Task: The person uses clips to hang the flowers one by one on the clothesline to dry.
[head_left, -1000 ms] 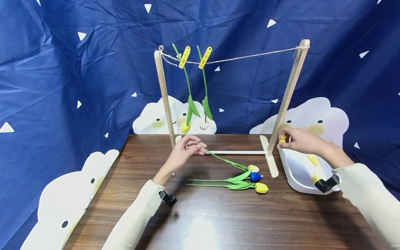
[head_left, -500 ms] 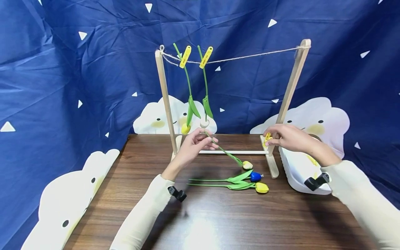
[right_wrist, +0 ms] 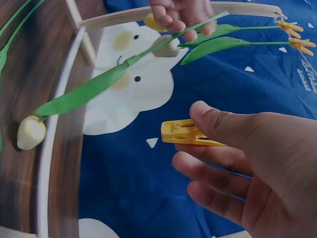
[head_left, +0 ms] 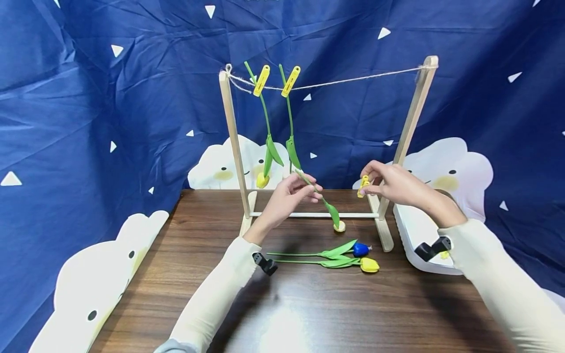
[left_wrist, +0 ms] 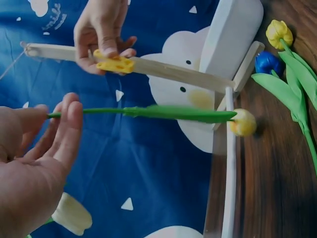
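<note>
My left hand point(head_left: 291, 197) pinches the green stem of a pale yellow artificial tulip point(left_wrist: 178, 113), whose flower end points down and to the right. In my right hand point(head_left: 393, 184) a yellow clothespin point(right_wrist: 185, 133) is held between thumb and fingers, near the right post. Two tulips hang upside down from the twine point(head_left: 353, 79), one with a yellow flower point(head_left: 262, 180), each held by a yellow clothespin point(head_left: 289, 81). Below my hands, a blue tulip point(head_left: 360, 250) and a yellow tulip point(head_left: 369, 265) lie side by side on the table.
A wooden frame with a left post point(head_left: 233, 137) and a right post point(head_left: 415, 115) carries the twine. Its white crossbar point(head_left: 326, 214) runs low between the feet. At the right stands a white tray point(head_left: 410, 250) with yellow clothespins, partly behind my right forearm.
My left hand has moved right and slightly up, swinging the tulip's flower end off the lying tulips. My right hand has carried the clothespin left from over the tray, past the right post.
</note>
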Demonstrator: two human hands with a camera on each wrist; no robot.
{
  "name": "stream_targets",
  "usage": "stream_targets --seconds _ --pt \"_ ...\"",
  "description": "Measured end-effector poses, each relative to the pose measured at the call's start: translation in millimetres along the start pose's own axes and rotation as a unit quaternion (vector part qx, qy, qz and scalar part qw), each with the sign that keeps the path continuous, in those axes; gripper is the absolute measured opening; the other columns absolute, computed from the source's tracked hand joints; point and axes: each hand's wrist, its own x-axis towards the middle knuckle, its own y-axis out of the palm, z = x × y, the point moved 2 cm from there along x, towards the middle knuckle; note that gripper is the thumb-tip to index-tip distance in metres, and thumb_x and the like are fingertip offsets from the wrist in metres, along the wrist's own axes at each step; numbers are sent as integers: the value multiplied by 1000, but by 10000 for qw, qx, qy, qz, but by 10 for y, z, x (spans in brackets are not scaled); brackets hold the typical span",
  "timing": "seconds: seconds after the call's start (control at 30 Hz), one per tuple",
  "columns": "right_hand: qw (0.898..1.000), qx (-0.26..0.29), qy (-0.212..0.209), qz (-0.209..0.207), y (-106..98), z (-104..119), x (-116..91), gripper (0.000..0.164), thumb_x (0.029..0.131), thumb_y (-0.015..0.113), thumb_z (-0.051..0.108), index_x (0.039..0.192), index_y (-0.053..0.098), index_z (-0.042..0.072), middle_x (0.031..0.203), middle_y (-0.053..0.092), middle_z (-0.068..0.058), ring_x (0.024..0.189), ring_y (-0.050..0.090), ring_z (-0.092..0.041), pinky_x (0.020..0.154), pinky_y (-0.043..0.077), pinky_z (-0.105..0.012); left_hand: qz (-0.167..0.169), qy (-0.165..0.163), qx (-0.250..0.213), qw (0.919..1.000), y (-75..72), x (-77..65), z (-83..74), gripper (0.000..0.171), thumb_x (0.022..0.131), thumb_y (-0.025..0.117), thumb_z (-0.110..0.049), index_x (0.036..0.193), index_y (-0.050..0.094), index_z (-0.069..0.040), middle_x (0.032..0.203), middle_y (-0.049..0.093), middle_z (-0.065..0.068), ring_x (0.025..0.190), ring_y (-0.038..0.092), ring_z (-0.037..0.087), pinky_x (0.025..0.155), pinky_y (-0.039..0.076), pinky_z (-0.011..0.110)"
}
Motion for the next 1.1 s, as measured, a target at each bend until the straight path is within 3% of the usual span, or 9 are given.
stream_targets --seconds 0.13,0.33,0.53,0.7,0.97,1.1 --pt "9996 -63 -129 -244 -55 72 55 32 94 83 18 119 69 3 97 80 -7 85 73 -20 73 55 -34 -193 -40 51 9998 53 99 -2 22 106 60 1 123 66 14 118 73 28 94 77 14 94 64 42" --pt "9971 -131 -258 -699 -148 215 193 32 95 83 18 122 72 5 96 78 -8 82 70 -20 73 52 -33 -402 238 219 9987 79 249 -124 21 108 61 -8 124 67 6 114 76 24 93 76 25 84 65 43" --pt "9944 49 -132 -1043 -251 367 290 33 99 79 21 127 71 7 98 77 -9 81 68 -20 66 47 -27 -438 589 390 9965 150 397 -320 26 113 53 -13 131 63 2 112 71 30 85 68 20 78 62 29" --pt "9904 243 -181 -1349 -367 494 349 33 100 77 22 129 70 9 95 77 -9 78 69 -20 61 48 -25 -566 748 330 9950 200 514 -509 27 112 54 -10 130 65 6 111 70 29 83 65 12 83 63 28" --pt "9785 592 -319 -1948 -683 713 474 35 99 78 27 131 71 13 97 76 -7 72 69 -12 56 51 -20 -797 1032 603 9896 259 723 -847 29 111 57 -13 131 69 5 110 75 22 89 65 25 85 61 28" --pt "9694 711 -284 -2333 -827 838 527 33 95 83 29 124 75 16 92 75 2 73 68 -9 58 47 -19 -1084 1140 796 9843 246 835 -953 29 111 58 -17 129 72 0 110 77 19 89 64 22 83 59 27"
